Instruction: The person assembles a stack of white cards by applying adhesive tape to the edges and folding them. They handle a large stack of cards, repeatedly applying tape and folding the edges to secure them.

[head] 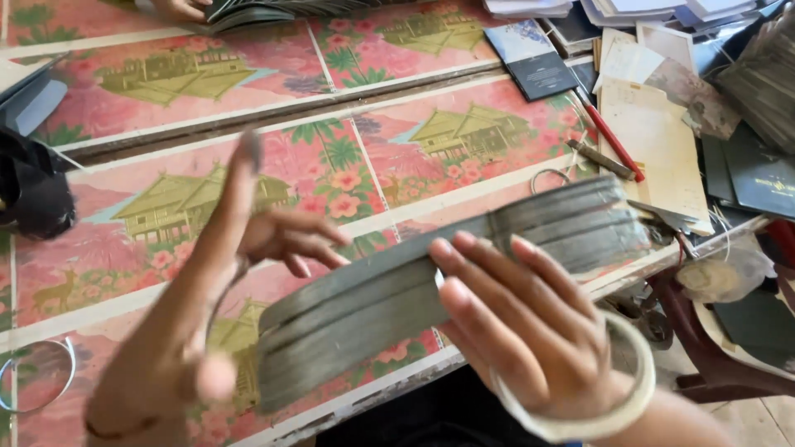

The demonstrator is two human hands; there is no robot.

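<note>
Head view: 2 hands over a flowered table point(464, 211).
Right hand point(530, 331), fingers curled, grips a grey card stack point(431, 285) at 6 o'clock; left hand point(207, 306), spread open, stretches a rubber band point(222, 294). Keeping the stack's edges squared would help.

Head view, close, steeply downward

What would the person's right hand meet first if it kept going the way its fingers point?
The right hand points up-left, its fingers already on the long grey stack. Beyond that, probably the left hand, though depth is unclear.
</note>
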